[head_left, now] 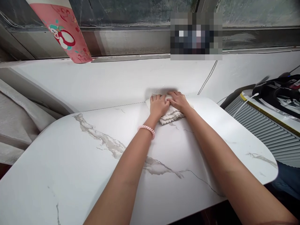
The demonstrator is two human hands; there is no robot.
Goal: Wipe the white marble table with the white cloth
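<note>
A folded white cloth (pixel 171 115) lies at the far edge of a white marble-pattern table (pixel 93 162), against the white wall. My left hand (pixel 158 105) presses flat on the cloth's left part, fingers together and pointing away from me. My right hand (pixel 178 100) rests on the cloth beside it, the two hands touching. A pink coiled band (pixel 147 129) circles my left wrist. Most of the cloth is hidden under the hands.
A pink patterned roll (pixel 63 29) leans on the window ledge at upper left. A grey ribbed appliance (pixel 260 128) with dark items and a white cable (pixel 245 103) stands right of the table. Grey fabric (pixel 16 122) lies at left. A thin wire (pixel 207 78) runs up the wall.
</note>
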